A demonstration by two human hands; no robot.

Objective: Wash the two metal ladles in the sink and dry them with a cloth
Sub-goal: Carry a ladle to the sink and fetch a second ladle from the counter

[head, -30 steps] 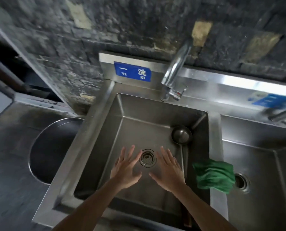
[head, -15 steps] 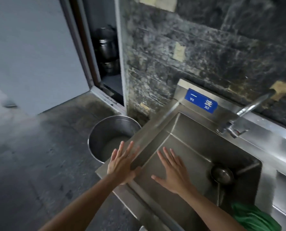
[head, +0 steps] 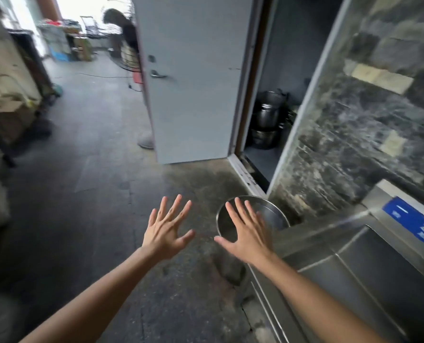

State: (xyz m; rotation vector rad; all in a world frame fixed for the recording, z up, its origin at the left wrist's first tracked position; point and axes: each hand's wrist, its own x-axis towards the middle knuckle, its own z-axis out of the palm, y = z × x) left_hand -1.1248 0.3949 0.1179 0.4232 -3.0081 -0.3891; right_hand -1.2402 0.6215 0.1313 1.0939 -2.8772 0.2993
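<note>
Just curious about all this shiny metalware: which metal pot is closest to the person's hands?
The round steel basin on the floor beside the sink, partly behind the right hand. The stacked pots sit farther off, inside the doorway.

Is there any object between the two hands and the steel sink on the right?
Nothing visible stands between them. The left hand and right hand are open and hold nothing, raised over the dark floor and a round metal bucket. The stainless steel sink begins just right of the right hand. No ladle is in view.

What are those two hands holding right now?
Nothing. The left hand and the right hand are both spread open in the air, fingers straight.
</note>
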